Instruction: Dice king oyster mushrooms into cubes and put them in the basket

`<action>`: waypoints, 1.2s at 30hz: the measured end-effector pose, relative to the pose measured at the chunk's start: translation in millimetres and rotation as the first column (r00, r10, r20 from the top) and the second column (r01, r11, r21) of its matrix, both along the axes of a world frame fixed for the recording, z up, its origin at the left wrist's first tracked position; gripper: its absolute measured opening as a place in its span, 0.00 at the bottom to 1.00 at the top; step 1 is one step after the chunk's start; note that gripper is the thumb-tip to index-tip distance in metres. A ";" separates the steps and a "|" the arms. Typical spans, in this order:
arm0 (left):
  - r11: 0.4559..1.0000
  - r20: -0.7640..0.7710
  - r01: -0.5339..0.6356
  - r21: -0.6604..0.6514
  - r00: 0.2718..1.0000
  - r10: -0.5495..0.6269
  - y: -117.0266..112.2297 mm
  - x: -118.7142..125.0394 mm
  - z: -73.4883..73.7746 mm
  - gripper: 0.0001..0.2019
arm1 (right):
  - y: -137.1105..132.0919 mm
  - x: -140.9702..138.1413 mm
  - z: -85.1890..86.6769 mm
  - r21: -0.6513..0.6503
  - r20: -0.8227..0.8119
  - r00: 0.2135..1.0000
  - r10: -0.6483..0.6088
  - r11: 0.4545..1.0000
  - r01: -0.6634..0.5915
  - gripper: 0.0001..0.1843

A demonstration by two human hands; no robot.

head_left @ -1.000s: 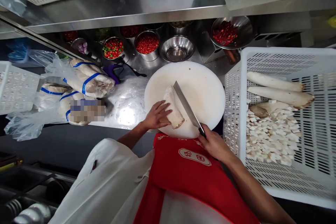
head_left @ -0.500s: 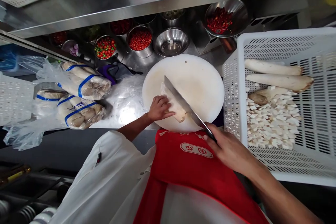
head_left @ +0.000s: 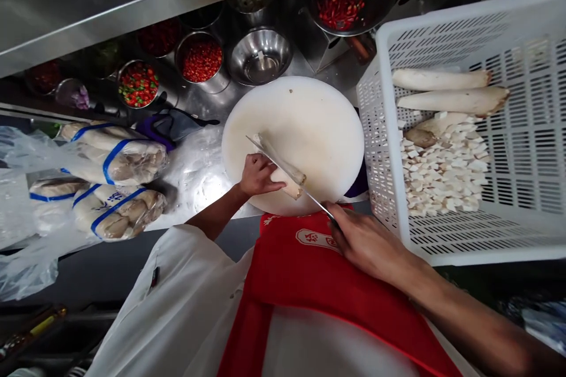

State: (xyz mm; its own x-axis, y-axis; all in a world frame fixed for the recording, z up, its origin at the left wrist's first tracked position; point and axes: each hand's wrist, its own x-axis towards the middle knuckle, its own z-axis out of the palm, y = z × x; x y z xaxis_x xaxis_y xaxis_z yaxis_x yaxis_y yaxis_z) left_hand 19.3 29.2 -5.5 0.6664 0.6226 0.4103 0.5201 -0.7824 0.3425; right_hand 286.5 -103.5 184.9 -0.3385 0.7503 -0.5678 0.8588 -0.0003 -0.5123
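A pale king oyster mushroom [head_left: 289,182] lies on the round white cutting board [head_left: 309,123], near its front edge. My left hand [head_left: 256,175] is closed over the mushroom's left side and pins it down. My right hand [head_left: 365,242] grips the handle of a cleaver [head_left: 278,159]. The blade is laid nearly flat along the top of the mushroom, its tip pointing up and left. Part of the mushroom is hidden under the blade and my fingers.
A white slotted crate [head_left: 499,230] on the right holds diced mushroom [head_left: 442,171] and whole mushrooms [head_left: 451,100]. Bagged mushrooms [head_left: 115,159] lie at the left. Steel bowls of chopped chilli [head_left: 201,62] and an empty-looking bowl [head_left: 260,56] stand behind the board under a steel shelf.
The cleaver has tipped from an upright cut beside the mushroom to lying almost flat across it. My right hand has drawn back toward my body, and the view has shifted left and down.
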 end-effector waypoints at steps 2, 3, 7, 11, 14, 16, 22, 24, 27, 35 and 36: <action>1.000 -0.015 -0.019 -0.007 1.000 0.019 -0.4 -0.3 -5.0 0.29 | 0.7 -0.1 -1.4 -0.010 -0.004 1.000 -0.007 1.000 0.007 0.23; 1.000 -0.022 -0.024 -0.010 0.999 0.024 -0.6 -0.5 -7.0 0.30 | 1.0 0.1 -1.8 -0.017 -0.008 1.000 -0.010 1.000 0.010 0.24; 0.998 -0.023 -0.031 0.053 0.999 0.032 -1.0 -1.5 -10.1 0.30 | 0.8 2.4 -0.5 -0.046 -0.036 0.999 -0.023 0.999 0.021 0.23; 0.993 0.027 -0.019 0.115 1.000 0.016 -0.1 -0.3 -6.6 0.30 | 1.0 5.3 4.4 -0.060 -0.097 0.994 -0.055 0.997 0.050 0.22; 0.993 0.092 -0.002 0.121 0.996 -0.009 1.4 2.7 -1.8 0.29 | 3.0 5.3 6.4 -0.095 -0.117 0.990 -0.084 0.993 0.073 0.21; 0.993 0.143 0.007 0.115 0.989 -0.024 2.1 4.5 0.0 0.29 | 4.6 4.8 5.9 -0.123 -0.108 0.990 -0.092 0.989 0.078 0.19; 0.999 0.126 0.007 -0.032 0.992 -0.003 -1.4 1.8 -9.7 0.29 | 13.0 2.2 -8.3 -0.205 -0.021 0.998 -0.054 0.978 0.049 0.15; 0.993 0.069 -0.005 -0.116 0.998 0.013 -3.0 -0.5 -13.7 0.29 | 20.3 -3.1 -20.6 -0.204 0.017 1.000 -0.026 0.979 0.029 0.14; 0.991 0.043 -0.007 -0.133 0.999 0.013 -3.5 -2.4 -14.1 0.30 | 36.2 -18.1 -44.3 -0.161 0.046 0.999 0.013 0.987 -0.005 0.15; 0.999 0.141 0.021 0.039 0.990 -0.027 -1.6 -1.1 -2.1 0.27 | 66.9 -43.0 -57.5 -0.017 -0.020 1.000 0.018 1.000 -0.019 0.15; 0.999 0.134 0.010 0.042 0.991 -0.016 -2.5 -0.8 -1.6 0.27 | 65.3 -39.4 -54.6 -0.015 -0.029 0.999 0.014 1.000 -0.015 0.15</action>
State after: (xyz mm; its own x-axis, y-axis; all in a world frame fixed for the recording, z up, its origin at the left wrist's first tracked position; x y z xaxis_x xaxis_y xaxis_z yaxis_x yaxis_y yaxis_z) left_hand 18.6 26.6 -7.1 0.6115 0.5952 0.5214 0.4614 -0.8035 0.3762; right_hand 247.1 -38.2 130.3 -0.3656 0.7363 -0.5693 0.8438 0.0040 -0.5367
